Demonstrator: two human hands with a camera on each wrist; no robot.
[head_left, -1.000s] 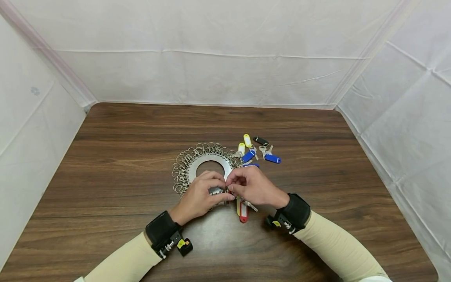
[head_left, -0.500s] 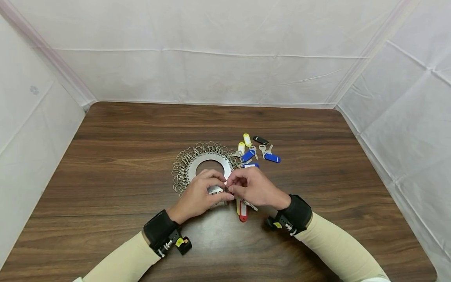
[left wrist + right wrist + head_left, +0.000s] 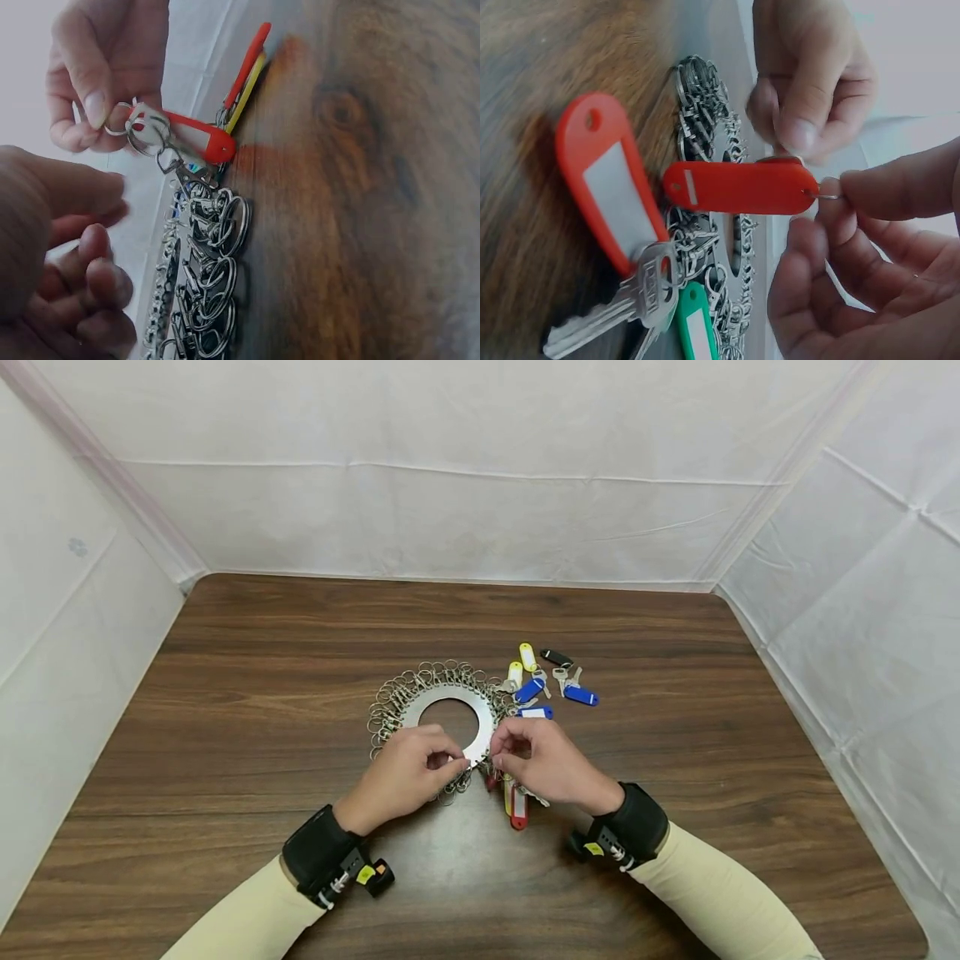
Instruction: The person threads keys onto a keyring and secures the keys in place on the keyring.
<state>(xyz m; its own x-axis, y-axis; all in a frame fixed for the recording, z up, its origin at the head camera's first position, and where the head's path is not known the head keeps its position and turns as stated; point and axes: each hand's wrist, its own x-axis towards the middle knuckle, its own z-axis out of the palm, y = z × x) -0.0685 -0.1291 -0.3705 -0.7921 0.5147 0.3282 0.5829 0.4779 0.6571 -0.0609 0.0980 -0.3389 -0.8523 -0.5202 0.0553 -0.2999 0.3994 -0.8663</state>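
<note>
A flat metal ring plate (image 3: 450, 692) with several small clips and split rings around its edge lies on the table. My right hand (image 3: 551, 760) pinches a split ring (image 3: 829, 196) that carries a red key tag (image 3: 735, 187). In the left wrist view, a key (image 3: 150, 131) hangs by that tag, and the rings there lead down to a clip at the plate's edge. At the plate's near side is my left hand (image 3: 405, 772), with loosely bent fingers and nothing visible between them. A second red key tag (image 3: 518, 807) lies beside the right hand with a key (image 3: 656, 285).
Beyond the right hand lie blue key tags (image 3: 581, 695), yellow key tags (image 3: 527, 657), a black key tag (image 3: 556, 657) and loose-looking keys (image 3: 560, 680). A green key tag (image 3: 697, 322) sits by the clips. White sheeting (image 3: 465, 518) walls the table's (image 3: 300, 627) back and sides.
My left hand has drawn back to the left from the right hand, uncovering more of the plate. The right hand has shifted slightly right and still pinches the split ring.
</note>
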